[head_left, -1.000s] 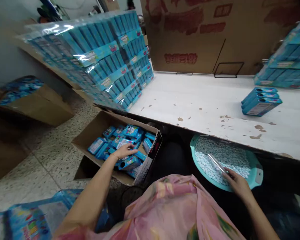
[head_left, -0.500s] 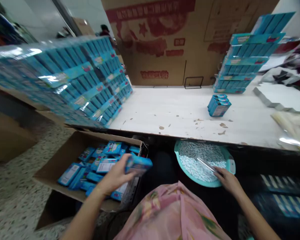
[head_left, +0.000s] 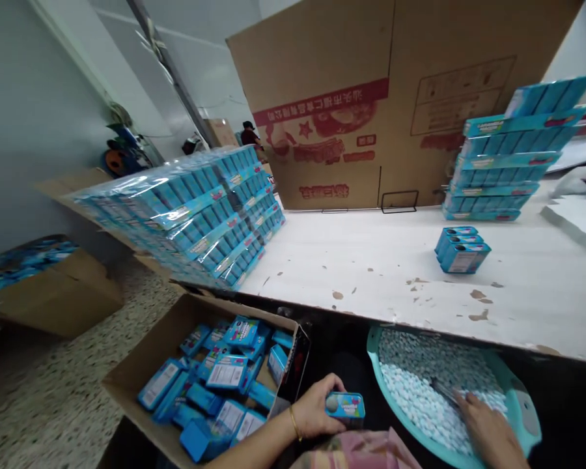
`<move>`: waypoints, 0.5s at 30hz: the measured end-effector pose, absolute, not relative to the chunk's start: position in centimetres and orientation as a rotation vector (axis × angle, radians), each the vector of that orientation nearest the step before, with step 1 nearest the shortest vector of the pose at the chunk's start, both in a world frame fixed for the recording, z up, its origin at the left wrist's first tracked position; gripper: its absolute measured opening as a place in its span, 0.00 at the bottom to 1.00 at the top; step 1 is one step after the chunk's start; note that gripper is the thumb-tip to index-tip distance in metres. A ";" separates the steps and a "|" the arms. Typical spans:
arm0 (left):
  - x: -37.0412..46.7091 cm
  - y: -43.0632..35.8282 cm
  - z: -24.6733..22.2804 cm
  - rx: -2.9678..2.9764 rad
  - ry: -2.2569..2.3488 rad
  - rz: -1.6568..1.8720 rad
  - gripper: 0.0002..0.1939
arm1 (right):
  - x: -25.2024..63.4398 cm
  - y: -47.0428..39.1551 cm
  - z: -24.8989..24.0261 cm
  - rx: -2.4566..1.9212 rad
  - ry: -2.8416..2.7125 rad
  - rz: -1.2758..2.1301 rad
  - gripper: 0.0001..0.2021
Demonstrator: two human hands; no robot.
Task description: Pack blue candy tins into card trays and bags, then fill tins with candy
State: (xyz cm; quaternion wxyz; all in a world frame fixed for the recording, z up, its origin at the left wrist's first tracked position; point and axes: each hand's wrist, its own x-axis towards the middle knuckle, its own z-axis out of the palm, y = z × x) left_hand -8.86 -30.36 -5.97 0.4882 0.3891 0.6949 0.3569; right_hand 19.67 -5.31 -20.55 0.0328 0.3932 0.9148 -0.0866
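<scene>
My left hand point(head_left: 317, 409) grips a small blue box point(head_left: 349, 405) by its end, just right of the carton. The box's printed narrow face, with a round hole, is turned up. My right hand point(head_left: 491, 426) is down in the turquoise basin point(head_left: 526, 407), its fingers closed on a slim metal tool point(head_left: 445, 393). The tool's tip is among the small white pellets point(head_left: 413, 397); blur hides its exact kind. Several similar blue boxes point(head_left: 229, 371) lie jumbled in an open cardboard carton point(head_left: 131, 407) to the left.
On the white table point(head_left: 317, 260) stands a small group of blue boxes point(head_left: 463, 251). Stacked display trays point(head_left: 502, 163) are behind it, with a wrapped stack point(head_left: 200, 215) at left. A large cardboard sheet point(head_left: 332, 71) rises at the back. Another carton point(head_left: 73, 293) sits on the floor.
My left hand has carried the blue box from over the carton rightward toward the basin and turned it hole-up. My right hand has pushed the metal tool into the pellets. The view has shifted.
</scene>
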 end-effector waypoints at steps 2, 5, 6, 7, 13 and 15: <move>-8.9 -30.5 -6.3 0.874 1.671 0.917 0.25 | 16.6 -6.1 -20.6 1.263 2.809 -0.262 0.19; -9.2 -30.2 -7.0 0.842 1.690 0.908 0.26 | 13.7 -7.0 -18.7 1.379 2.791 -0.359 0.18; -9.4 -29.9 -7.1 0.832 1.711 0.909 0.25 | 13.4 -7.3 -17.6 1.407 2.782 -0.447 0.17; -9.4 -29.5 -7.1 0.819 1.733 0.923 0.24 | 13.3 -7.5 -16.6 1.464 2.766 -0.546 0.16; -9.1 -24.2 -5.5 0.964 1.778 1.056 0.21 | 15.0 -7.6 -12.5 1.524 2.817 -1.107 0.17; -8.5 -21.8 -5.2 1.093 1.779 1.063 0.21 | 15.7 -7.2 -12.2 1.568 2.788 -1.138 0.17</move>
